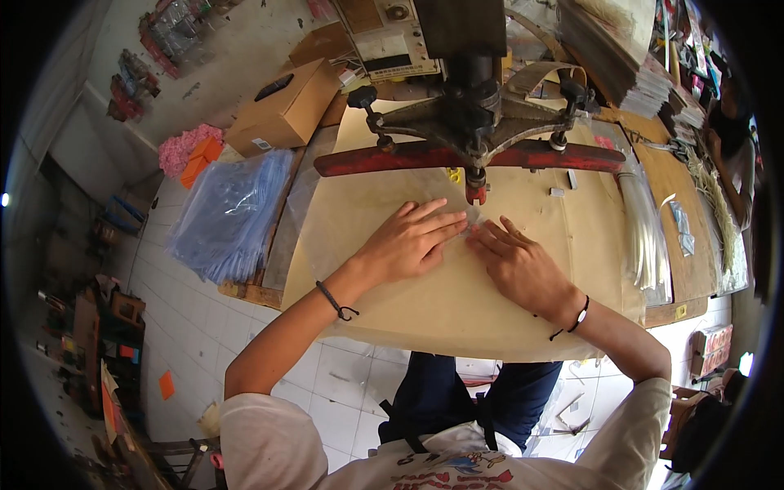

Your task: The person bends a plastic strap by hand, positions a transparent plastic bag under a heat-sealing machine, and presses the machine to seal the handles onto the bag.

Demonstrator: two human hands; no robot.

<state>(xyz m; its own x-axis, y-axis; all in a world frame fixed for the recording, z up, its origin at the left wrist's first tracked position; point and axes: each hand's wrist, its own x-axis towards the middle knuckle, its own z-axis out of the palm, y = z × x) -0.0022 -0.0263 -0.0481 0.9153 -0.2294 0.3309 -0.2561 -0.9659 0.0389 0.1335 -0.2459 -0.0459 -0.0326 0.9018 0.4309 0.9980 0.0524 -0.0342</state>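
My left hand [416, 237] lies palm down over a thin clear plastic sheet, its fingers stretched out to the right. Opposite it, my right hand [518, 265] rests knuckles up, fingers apart and slightly bent, with the fingertips on the plastic. The fingertips of both hands almost meet at a small clear patch of plastic [472, 230], whose details are too faint to make out. Under them spreads a tan sheet [392, 314] covering the worktable. Just beyond the fingers hangs the red fork-shaped tip [476, 194] of a press with a long red bar [351, 162].
A stack of bluish clear plastic bags [233, 214] lies at the left, near a cardboard box [286, 106]. Small metal blocks [557, 193] sit right of the press tip. White plastic strips [645, 237] lie along the right side. Another person [735, 155] is at far right.
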